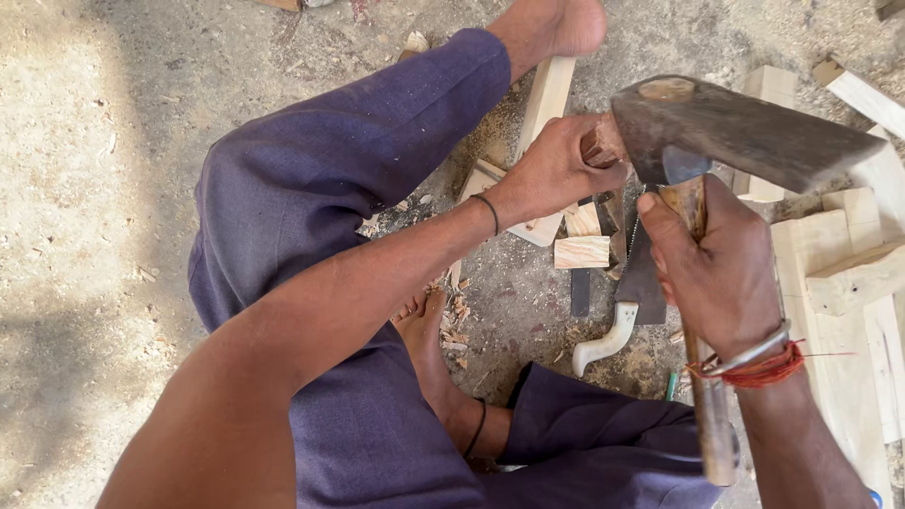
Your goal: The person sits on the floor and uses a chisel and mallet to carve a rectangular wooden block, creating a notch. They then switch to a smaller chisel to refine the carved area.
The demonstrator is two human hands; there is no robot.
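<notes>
Down on the ground, no box or bin shows anywhere; everything lies loose on the dirt floor [113, 188]. My right hand [721, 273] is wrapped tight around the wooden handle [712, 415] of an adze, gripping it just under the dark iron head [745, 127]; my thumb lies up along the handle toward the metal and the other fingers are curled fully closed. The handle runs back past my wrist, where a metal bangle and red thread sit. My left hand [551, 170] is closed on a small reddish piece of wood [601, 141], fingers folded over its near side so only its end shows, and that end sits right against the adze head's edge. Under both hands a pale wooden block [542, 104] slants across the floor, its far end beneath my bare foot [556, 24]. A saw with a white handle [603, 339] lies near my right wrist, just beside small offcuts [582, 250]. Pale planks [848, 283] are stacked at my right, and chips are scattered by my other foot.
</notes>
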